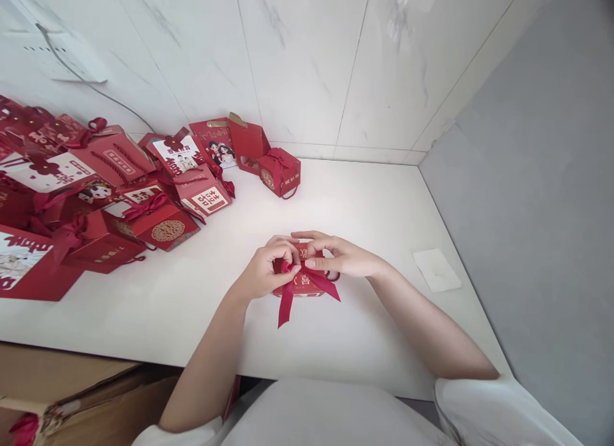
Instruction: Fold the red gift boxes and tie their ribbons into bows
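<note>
A small red gift box (311,286) with pale lettering lies on the white table in front of me. Across its top runs a dark red ribbon (286,305) with two loose tails, one hanging toward me and one to the right. My left hand (274,267) pinches the ribbon between thumb and forefinger at the box's left side. Over the right part of the box, my right hand (336,257) has its fingers curled, thumb and fingertip close to the ribbon's middle. Whether those fingertips grip the ribbon is hard to see. A cord loop shows at the box's right end.
Many red gift boxes (163,228) with ribbons crowd the table's left side. Another ribboned box (281,172) stands near the tiled wall. A white paper piece (437,270) lies at right. A cardboard carton (110,401) sits below the table's front left edge.
</note>
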`<state>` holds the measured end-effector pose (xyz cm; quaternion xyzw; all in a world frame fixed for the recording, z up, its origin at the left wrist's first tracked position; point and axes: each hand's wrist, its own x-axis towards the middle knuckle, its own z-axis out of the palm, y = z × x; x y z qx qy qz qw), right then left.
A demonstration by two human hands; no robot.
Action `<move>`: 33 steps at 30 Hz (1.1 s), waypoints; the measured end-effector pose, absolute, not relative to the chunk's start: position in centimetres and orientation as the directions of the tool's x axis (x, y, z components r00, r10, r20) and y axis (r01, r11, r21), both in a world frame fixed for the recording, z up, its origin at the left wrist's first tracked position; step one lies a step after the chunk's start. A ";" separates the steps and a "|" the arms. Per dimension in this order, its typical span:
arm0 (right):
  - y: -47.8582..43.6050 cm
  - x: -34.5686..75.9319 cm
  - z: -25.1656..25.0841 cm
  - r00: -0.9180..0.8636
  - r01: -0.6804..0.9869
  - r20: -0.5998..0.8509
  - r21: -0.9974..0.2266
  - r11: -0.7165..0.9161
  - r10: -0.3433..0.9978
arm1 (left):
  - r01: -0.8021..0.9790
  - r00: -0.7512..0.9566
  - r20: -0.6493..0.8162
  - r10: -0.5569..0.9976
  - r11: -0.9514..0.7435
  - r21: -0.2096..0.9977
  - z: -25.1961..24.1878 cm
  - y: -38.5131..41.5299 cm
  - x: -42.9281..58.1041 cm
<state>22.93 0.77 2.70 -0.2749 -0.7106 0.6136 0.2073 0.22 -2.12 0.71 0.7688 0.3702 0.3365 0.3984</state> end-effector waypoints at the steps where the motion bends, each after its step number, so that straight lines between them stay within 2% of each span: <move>1: 0.8 22.8 2.5 -0.751 0.119 -0.034 -0.989 0.084 0.660 | 0.305 0.505 0.217 0.835 -0.408 0.861 0.8 -2.1 0.3; 5: 1.2 22.6 1.6 -0.708 0.044 -0.023 -0.999 0.012 0.706 | 0.313 0.532 0.197 0.824 -0.407 0.858 1.0 -2.0 0.5; 8: 1.4 22.8 1.6 -0.731 0.045 -0.031 -0.999 0.004 0.682 | 0.285 0.530 0.202 0.824 -0.398 0.872 0.9 -1.9 0.3; 14: 1.5 23.5 2.4 -0.729 0.107 -0.064 -0.994 0.021 0.681 | 0.081 0.487 0.187 0.853 -0.257 0.963 0.3 -1.4 -1.1; 22: 1.5 24.6 3.1 -0.735 0.185 -0.069 -0.977 0.102 0.674 | 0.240 0.351 0.119 0.929 -0.212 0.947 0.9 -1.8 -1.0; 27: 1.2 24.6 3.7 -0.716 0.213 -0.050 -0.965 0.150 0.696 | 0.249 0.338 0.123 0.933 -0.215 0.944 0.9 -1.8 -1.3; 29: 1.0 24.6 4.1 -0.660 0.232 -0.021 -0.956 0.177 0.751 | 0.230 0.306 0.150 0.940 -0.226 0.946 1.1 -1.8 -1.3; 33: 0.2 25.0 4.7 -0.492 0.471 -0.032 -0.850 0.236 0.870 | 0.299 0.283 0.279 0.918 -0.360 0.884 1.6 -2.2 -1.0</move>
